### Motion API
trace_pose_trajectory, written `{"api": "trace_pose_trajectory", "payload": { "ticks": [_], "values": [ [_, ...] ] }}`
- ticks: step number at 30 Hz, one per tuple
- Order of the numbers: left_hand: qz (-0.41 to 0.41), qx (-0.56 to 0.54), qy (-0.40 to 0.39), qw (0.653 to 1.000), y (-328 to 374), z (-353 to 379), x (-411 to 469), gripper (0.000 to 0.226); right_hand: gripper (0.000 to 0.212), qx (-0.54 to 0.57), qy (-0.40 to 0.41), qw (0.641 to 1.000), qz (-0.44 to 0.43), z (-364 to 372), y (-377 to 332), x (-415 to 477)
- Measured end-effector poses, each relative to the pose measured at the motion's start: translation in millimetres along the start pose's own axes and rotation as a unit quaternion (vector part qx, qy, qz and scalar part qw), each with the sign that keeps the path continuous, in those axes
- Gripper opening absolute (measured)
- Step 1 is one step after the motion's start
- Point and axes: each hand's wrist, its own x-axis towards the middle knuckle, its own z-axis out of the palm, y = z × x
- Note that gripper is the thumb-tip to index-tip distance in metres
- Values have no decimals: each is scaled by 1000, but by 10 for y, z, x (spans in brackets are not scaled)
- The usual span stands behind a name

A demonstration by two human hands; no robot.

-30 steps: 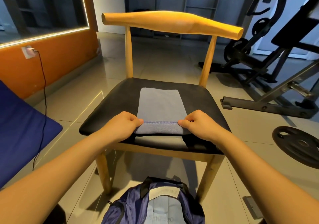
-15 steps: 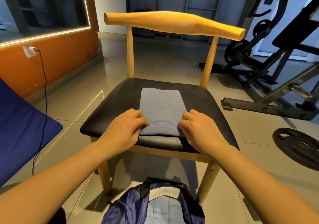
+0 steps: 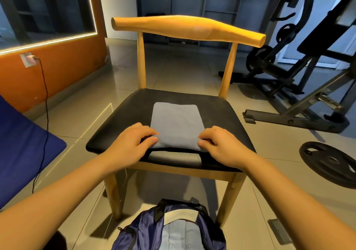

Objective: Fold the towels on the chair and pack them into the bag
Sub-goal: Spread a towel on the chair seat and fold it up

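A grey-blue folded towel [image 3: 176, 122] lies on the black seat of a wooden chair [image 3: 119, 126]. My left hand [image 3: 131, 143] pinches the towel's near left corner. At the near right corner my right hand [image 3: 221, 145] pinches it too, and the near edge is rolled up between them. A dark blue bag [image 3: 171, 228] stands open on the floor in front of the chair, with pale blue cloth visible inside.
A weight bench frame [image 3: 300, 99] and a weight plate [image 3: 331, 163] sit on the floor to the right. A blue mat [image 3: 21, 149] lies at the left, with a black cable [image 3: 45, 103] hanging from a wall socket.
Both hands moved forward over the seat, carrying the towel's near edge away from the chair's front edge and rolling it up onto the towel.
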Motion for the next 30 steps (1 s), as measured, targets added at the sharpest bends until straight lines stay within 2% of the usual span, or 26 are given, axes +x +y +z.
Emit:
{"api": "trace_pose_trajectory", "payload": {
  "ticks": [2,5,8,11,14,16,18,22,24,27,30],
  "values": [
    [-58,-58,-7,997,33,4,20,5,19,35,-2,999,35,26,-29,19],
    [-115,-85,17,990,64,20,85,6,12,25,60,996,62,111,-53,72],
    [-119,-51,53,990,62,68,136,8,12,-36,139,989,30,177,-37,105],
    [-89,-31,89,992,53,106,140,4,17,-96,165,981,-24,220,-9,99],
    [-9,13,105,994,5,89,79,14,27,-96,111,988,-52,147,37,39],
    [35,48,66,996,-52,70,37,32,32,-107,62,991,-59,87,86,4],
    [52,72,36,995,-98,65,23,48,33,-106,49,992,-56,66,91,-8],
    [30,50,24,998,-110,14,54,51,24,-81,28,995,-45,19,58,12],
    [28,46,11,998,-125,1,72,46,24,-16,-6,1000,-12,-50,68,17],
    [-18,7,-11,1000,-128,5,86,32,40,93,-46,993,55,-91,82,30],
    [-56,1,-18,998,-94,42,105,37,48,62,-29,994,88,-10,58,77]
  ]
}}
